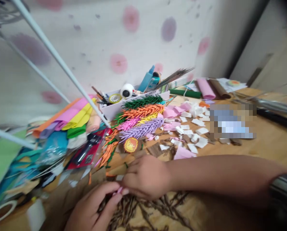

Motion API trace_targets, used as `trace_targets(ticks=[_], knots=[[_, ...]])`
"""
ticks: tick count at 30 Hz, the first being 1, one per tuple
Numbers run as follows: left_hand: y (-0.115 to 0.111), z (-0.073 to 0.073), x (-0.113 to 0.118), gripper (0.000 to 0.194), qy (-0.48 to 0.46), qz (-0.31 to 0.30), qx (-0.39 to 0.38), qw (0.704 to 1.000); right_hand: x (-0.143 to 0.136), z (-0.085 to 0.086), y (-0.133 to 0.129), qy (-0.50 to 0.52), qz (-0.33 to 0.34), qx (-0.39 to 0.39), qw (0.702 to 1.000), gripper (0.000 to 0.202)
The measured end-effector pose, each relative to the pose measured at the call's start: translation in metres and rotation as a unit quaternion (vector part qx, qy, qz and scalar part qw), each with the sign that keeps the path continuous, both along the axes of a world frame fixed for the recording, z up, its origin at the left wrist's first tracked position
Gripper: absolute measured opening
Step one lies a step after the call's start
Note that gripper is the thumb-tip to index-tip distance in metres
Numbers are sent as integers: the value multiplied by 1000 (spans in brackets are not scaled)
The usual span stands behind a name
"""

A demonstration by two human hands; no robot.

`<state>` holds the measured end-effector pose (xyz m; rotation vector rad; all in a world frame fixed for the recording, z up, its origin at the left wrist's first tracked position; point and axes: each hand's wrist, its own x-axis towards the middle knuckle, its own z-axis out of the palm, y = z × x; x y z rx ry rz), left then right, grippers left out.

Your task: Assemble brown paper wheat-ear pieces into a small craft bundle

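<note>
Near the lower middle, my left hand (95,207) pinches a small pink piece of paper (118,191) between thumb and forefinger. My right hand (147,176) is closed, its fingertips meeting the left ones at that pink piece. Both hands are above brown twisted paper strips (158,208) spread over the wooden table (266,138). Just beyond the right hand is a round red and yellow label (130,145). Behind it lie braided paper stalks (143,128) in purple, pink, yellow, orange and green.
Scraps of white and pink paper (193,128) lie beyond my right forearm. A white box (134,102) holds bottles and tape. Crepe paper rolls (68,118) are at the left, scissors (2,211) at the lower left. A white pole (61,61) slants across the left.
</note>
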<state>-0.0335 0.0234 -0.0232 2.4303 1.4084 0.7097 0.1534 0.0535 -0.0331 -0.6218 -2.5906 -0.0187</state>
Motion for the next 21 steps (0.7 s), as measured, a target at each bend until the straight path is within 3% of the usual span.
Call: trace_targets(ticks=[4,9,14,21], knots=[[-5,13,6,12,53,-40,0,998,1,3,-3,20,20,-113,993,30],[-9,14,8,6,58,-54,-6,997,2,3,-1,40,93,-188,977,30],[-11,12,11,7,39,-26,-29,998,4,2,1,15,100,-124,987,25],[-13,15,12,20,48,-66,-101,992,4,3,0,-29,89,-41,995,32]])
